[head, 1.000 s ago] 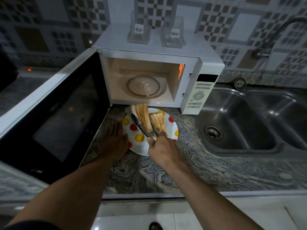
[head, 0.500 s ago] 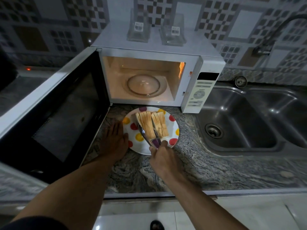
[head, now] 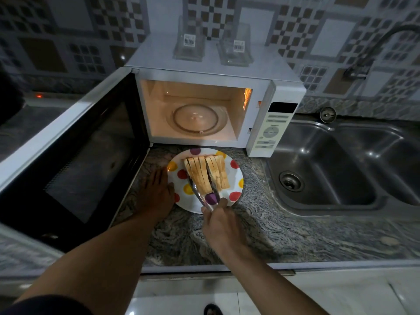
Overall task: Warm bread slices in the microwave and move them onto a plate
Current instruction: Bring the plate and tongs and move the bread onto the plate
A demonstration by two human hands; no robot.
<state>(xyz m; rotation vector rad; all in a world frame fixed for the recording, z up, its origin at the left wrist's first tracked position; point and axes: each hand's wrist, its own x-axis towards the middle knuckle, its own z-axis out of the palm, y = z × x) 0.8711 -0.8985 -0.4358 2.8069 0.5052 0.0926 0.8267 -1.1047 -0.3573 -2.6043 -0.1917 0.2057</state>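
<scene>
Several bread slices [head: 205,173] stand on edge in two bundles on a white plate with coloured dots [head: 236,180], on the counter in front of the microwave [head: 261,87]. My right hand [head: 221,226] grips metal tongs [head: 201,194], whose arms clasp the left bundle of slices. My left hand [head: 156,194] lies flat on the counter with its fingers apart, touching the plate's left rim. The microwave door [head: 75,155] is swung wide open to the left. Its lit cavity holds only the glass turntable [head: 196,120].
A steel double sink [head: 341,164] lies to the right, with a tap [head: 375,51] at the wall. Two clear containers [head: 213,45] stand on top of the microwave. The granite counter [head: 284,233] stretches along the front edge.
The tongs and the left bundle of slices came down from a tilted, raised position onto the plate, beside the other bundle. My left hand stayed by the plate.
</scene>
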